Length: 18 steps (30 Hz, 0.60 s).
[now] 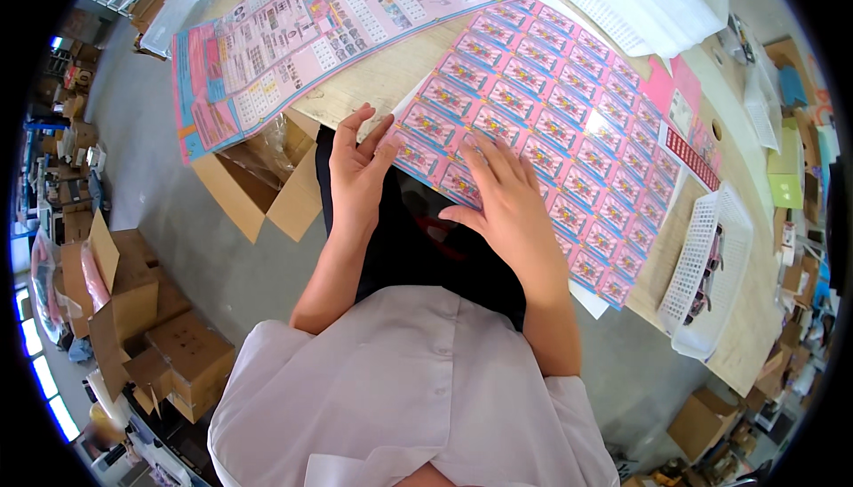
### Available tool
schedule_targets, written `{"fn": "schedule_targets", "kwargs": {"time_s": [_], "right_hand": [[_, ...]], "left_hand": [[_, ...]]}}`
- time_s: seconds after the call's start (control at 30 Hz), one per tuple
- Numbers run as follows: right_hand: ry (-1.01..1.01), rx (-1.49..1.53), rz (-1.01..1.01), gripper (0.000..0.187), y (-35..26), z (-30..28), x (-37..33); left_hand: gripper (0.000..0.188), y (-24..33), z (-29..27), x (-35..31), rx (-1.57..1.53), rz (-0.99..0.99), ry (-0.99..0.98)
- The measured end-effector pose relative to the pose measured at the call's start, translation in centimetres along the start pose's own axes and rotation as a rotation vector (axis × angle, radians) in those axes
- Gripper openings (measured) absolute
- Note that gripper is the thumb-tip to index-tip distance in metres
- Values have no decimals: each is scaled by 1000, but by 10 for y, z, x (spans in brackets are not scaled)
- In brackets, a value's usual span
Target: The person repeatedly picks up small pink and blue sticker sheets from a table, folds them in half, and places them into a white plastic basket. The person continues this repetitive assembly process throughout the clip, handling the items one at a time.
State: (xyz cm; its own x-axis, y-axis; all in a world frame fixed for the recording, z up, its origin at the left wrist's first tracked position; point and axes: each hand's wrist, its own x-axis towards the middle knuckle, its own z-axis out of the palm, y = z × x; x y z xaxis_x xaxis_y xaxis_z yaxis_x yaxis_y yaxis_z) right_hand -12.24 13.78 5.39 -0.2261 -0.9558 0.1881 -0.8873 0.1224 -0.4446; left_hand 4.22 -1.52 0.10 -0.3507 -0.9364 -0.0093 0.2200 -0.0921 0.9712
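A large pink and blue sheet (569,140), printed with rows of small repeated cards, lies at a slant on the table. Its near edge reaches slightly past the table's front. My right hand (511,207) rests on the sheet with fingers stretched out and the thumb apart over its near edge. At the left corner of the sheet is my left hand (357,176), fingers apart and a little bent. Its fingertips are at the sheet's edge; I cannot tell how firmly they touch it. White paper shows under the sheet's edges.
A long printed pink poster (293,51) covers the table's left. White plastic baskets (613,3) stand at the back; another basket (702,269) with dark sunglasses sits at right. A red patterned card (691,158) lies near it. Open cardboard boxes (233,187) stand below the table and at left.
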Motion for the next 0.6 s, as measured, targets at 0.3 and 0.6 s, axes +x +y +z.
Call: {"fn": "schedule_targets", "kwargs": {"time_s": [0.3, 0.6], "right_hand": [[-28, -14, -76, 111, 10, 47, 18], [-50, -78, -22, 112, 5, 53, 20]], "left_hand": [[61, 1, -8, -6, 36, -314, -129], [42, -3, -21, 3, -374, -462, -98]]}}
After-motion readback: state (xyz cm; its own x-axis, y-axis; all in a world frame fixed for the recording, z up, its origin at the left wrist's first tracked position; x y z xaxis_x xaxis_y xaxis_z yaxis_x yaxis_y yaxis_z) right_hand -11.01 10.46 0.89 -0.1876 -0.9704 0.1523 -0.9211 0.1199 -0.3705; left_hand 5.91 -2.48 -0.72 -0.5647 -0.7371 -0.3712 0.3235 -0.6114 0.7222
